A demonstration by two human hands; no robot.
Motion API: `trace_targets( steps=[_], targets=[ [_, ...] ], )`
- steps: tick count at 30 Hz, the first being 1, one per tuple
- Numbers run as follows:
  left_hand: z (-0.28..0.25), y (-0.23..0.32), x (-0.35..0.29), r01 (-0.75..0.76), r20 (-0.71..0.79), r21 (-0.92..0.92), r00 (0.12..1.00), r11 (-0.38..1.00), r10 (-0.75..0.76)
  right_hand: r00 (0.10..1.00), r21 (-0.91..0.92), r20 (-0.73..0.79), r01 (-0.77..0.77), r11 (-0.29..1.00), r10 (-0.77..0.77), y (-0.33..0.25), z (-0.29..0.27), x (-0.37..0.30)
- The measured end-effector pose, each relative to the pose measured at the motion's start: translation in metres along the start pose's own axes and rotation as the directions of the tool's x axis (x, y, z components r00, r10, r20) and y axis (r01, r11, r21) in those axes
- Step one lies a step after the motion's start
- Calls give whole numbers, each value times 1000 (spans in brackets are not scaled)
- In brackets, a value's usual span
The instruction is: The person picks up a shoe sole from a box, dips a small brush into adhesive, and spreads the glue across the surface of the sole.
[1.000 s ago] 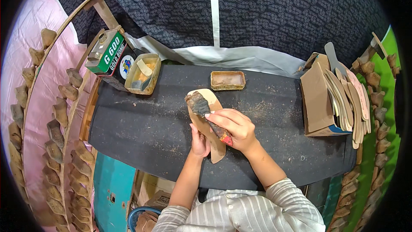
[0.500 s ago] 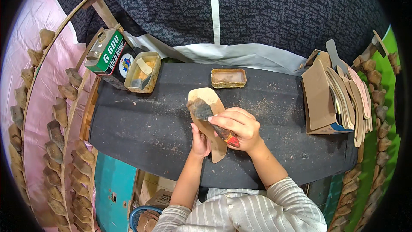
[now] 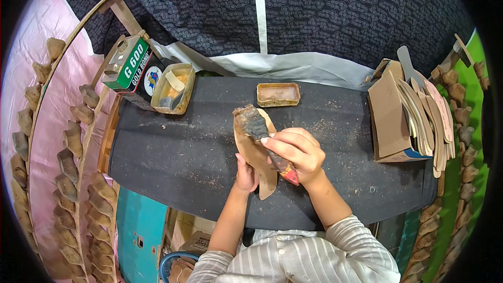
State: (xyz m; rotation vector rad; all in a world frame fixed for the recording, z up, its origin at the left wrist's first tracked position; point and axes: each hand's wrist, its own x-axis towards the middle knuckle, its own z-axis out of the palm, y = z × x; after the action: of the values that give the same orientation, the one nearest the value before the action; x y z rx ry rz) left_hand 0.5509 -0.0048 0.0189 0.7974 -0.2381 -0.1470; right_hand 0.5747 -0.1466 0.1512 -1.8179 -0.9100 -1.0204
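My left hand (image 3: 246,175) grips a tan, insole-shaped piece (image 3: 248,149) by its edge, thumb on the near side. The piece is held up over the table, its wide end away from me. In my right hand (image 3: 299,152) is a brush (image 3: 252,125) with dark, matted bristles and a worn red end on its handle. Its bristle end lies over the wide part of the insole and hides some of it. I cannot tell how firmly the bristles touch the surface.
A small tray (image 3: 278,95) sits beyond my hands on the black-covered table (image 3: 173,152). At the left stand a tub (image 3: 187,94) with scrapers and a green-and-black can (image 3: 126,63). A cardboard box (image 3: 389,120) of flat patterns is at right. Racks of shoe lasts (image 3: 67,162) flank the table.
The brush has shifted slightly, its bristles now farther from me on the insole. My right hand has moved a little to the right, and the insole has turned slightly.
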Motion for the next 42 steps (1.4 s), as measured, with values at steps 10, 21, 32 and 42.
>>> trace_targets(
  steps=[10,21,32,42],
  targets=[
    [-7,-2,3,42,-51,-204,997,978,-53,987,198,121,84,977,-110,8,0,-1],
    [-31,-8,3,34,162,-436,986,899,41,977,272,191,45,961,-100,10,1,-4],
    [32,14,10,-30,-415,-219,907,975,-66,996,125,80,-52,991,42,18,-2,-4],
    [25,16,6,-3,-252,-90,967,996,-20,1000,61,28,-6,998,4,17,-4,0]
  ],
)
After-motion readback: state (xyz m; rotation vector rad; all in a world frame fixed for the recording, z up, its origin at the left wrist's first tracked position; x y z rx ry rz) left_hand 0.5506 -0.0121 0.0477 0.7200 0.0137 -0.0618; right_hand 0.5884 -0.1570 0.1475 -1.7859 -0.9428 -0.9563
